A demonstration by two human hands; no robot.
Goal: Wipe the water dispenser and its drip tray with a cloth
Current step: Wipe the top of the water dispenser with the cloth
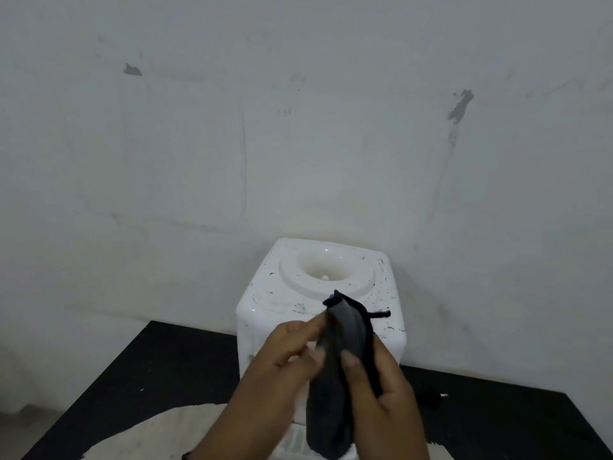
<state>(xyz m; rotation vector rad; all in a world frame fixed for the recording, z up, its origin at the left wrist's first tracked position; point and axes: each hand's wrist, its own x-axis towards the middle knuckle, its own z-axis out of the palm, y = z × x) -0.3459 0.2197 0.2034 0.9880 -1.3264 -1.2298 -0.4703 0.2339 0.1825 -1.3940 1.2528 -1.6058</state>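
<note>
— While both hands hold that dark cloth (pixel 341 370) up in front of the white water dispenser (pixel 318 300), what could go wrong?

— The right hand (pixel 381 390) has its thumb and fingers wrapped round the cloth. The left hand (pixel 282 356) pinches its edge with the fingertips. It is bunched up, so I think only a small bit would rub the top, and those black specks might stay.

— And the drip tray (pixel 295 439)?

— It sits low at the front, mostly hidden behind the cloth. The dispenser stands on a black table (pixel 159 363). A hard push might slide it back toward the wall (pixel 298 127).
</note>
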